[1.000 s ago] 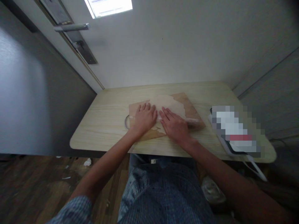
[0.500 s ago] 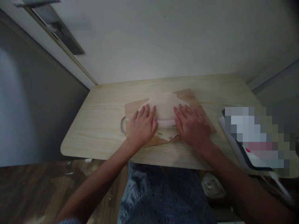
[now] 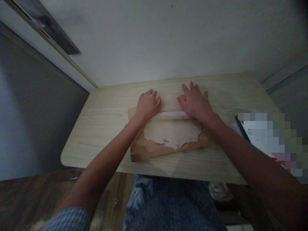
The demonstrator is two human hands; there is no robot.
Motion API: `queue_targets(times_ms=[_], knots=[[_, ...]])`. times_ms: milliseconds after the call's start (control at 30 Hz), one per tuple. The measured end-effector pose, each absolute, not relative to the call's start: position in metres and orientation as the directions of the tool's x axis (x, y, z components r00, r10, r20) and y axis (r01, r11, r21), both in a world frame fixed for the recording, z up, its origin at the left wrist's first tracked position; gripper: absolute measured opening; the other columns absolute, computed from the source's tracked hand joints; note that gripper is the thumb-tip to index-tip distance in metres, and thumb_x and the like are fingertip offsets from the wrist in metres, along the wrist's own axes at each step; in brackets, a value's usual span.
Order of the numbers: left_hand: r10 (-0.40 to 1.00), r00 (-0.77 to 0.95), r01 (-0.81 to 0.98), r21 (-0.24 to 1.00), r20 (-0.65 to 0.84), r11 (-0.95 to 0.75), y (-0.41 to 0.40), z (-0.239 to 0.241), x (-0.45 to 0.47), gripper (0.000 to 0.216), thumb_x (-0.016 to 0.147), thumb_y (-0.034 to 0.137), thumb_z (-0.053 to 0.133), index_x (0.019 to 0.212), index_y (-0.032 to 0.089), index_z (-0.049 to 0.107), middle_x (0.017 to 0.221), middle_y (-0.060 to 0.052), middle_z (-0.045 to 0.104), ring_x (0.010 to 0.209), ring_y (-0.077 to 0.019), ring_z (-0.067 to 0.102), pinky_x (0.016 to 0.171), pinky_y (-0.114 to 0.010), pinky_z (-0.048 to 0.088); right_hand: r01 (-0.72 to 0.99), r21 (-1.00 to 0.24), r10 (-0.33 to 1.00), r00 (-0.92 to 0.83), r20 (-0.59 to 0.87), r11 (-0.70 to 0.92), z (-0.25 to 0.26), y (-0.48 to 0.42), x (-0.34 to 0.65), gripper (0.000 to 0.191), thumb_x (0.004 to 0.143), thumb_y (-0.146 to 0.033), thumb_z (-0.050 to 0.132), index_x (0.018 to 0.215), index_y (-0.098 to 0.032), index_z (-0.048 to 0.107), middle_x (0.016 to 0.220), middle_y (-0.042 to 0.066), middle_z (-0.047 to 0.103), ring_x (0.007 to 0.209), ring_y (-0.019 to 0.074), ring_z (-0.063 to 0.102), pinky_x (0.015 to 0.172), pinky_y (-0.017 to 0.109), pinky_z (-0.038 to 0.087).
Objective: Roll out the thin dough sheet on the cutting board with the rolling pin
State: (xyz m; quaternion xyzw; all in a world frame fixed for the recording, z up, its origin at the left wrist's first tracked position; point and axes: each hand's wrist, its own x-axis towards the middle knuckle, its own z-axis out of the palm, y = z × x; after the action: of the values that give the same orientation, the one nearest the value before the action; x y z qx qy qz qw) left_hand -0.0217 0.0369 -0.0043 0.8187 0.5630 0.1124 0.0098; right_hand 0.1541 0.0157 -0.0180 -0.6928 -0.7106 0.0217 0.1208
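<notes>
A pale rolling pin (image 3: 171, 115) lies crosswise over a thin, ragged-edged sheet of dough (image 3: 174, 130) on a wooden cutting board (image 3: 144, 153). My left hand (image 3: 148, 103) rests palm down over the pin's left part, its fingers reaching forward and slightly bent. Over the right part lies my right hand (image 3: 196, 100), fingers spread toward the wall. Neither hand is wrapped round the pin, and both hide its ends. Dough shows on both the near and far sides of the pin.
The board lies on a light wood table (image 3: 101, 128) against a pale wall or door (image 3: 134, 41). A metal lock plate (image 3: 60, 32) is at upper left. At the right, a partly blurred-out flat object (image 3: 252, 134) lies on the table. A container (image 3: 220, 191) stands below the table.
Both hands and the rolling pin have moved forward, away from me, baring more dough on the near side. My right hand's fingers have spread wider. The view has shifted slightly.
</notes>
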Motion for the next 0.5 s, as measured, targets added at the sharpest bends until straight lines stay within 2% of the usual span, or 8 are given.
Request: queue_targets(times_ms=[167, 233, 367, 500], knots=[[0.936, 0.322, 0.931, 0.133, 0.14, -0.34, 0.022, -0.002, -0.024, 0.03, 0.088, 0.022, 0.031, 0.094, 0.011, 0.058, 0.099, -0.013, 0.062, 0.096, -0.0208, 0.057, 0.084, -0.031, 0.042, 0.979, -0.199, 0.987, -0.002, 0.162, 0.035, -0.011, -0.001, 0.15, 0.055, 0.087, -0.036, 0.034, 0.135, -0.009, 0.033, 0.144, 0.02, 0.026, 0.131, 0.0353, 0.024, 0.099, 0.058, 0.022], [0.943, 0.308, 0.941, 0.102, 0.126, -0.321, 0.007, -0.002, -0.025, 0.031, 0.088, 0.024, 0.03, 0.094, 0.013, 0.058, 0.097, -0.012, 0.062, 0.094, -0.0214, 0.058, 0.081, -0.032, 0.043, 0.983, -0.179, 0.983, -0.016, 0.183, 0.049, -0.01, -0.016, 0.148, 0.052, 0.087, -0.033, 0.034, 0.134, -0.01, 0.036, 0.143, 0.018, 0.028, 0.131, 0.0334, 0.026, 0.101, 0.056, 0.023], [0.92, 0.346, 0.934, 0.027, 0.183, -0.357, -0.031, -0.004, -0.028, 0.033, 0.09, 0.029, 0.028, 0.104, 0.017, 0.055, 0.117, -0.01, 0.057, 0.107, -0.0227, 0.053, 0.085, -0.035, 0.042, 0.986, -0.138, 0.963, -0.051, 0.265, 0.09, -0.014, -0.052, 0.143, 0.046, 0.088, -0.028, 0.032, 0.131, -0.013, 0.042, 0.141, 0.015, 0.035, 0.129, 0.0292, 0.031, 0.101, 0.05, 0.027], [0.891, 0.386, 0.917, 0.009, 0.239, -0.4, -0.068, -0.011, -0.034, 0.039, 0.092, 0.033, 0.025, 0.118, 0.017, 0.049, 0.13, -0.009, 0.05, 0.119, -0.023, 0.045, 0.094, -0.039, 0.037, 0.987, -0.084, 0.936, -0.098, 0.338, 0.134, -0.023, -0.087, 0.14, 0.042, 0.09, -0.027, 0.028, 0.123, -0.015, 0.052, 0.134, 0.013, 0.045, 0.126, 0.0269, 0.037, 0.102, 0.049, 0.026]])
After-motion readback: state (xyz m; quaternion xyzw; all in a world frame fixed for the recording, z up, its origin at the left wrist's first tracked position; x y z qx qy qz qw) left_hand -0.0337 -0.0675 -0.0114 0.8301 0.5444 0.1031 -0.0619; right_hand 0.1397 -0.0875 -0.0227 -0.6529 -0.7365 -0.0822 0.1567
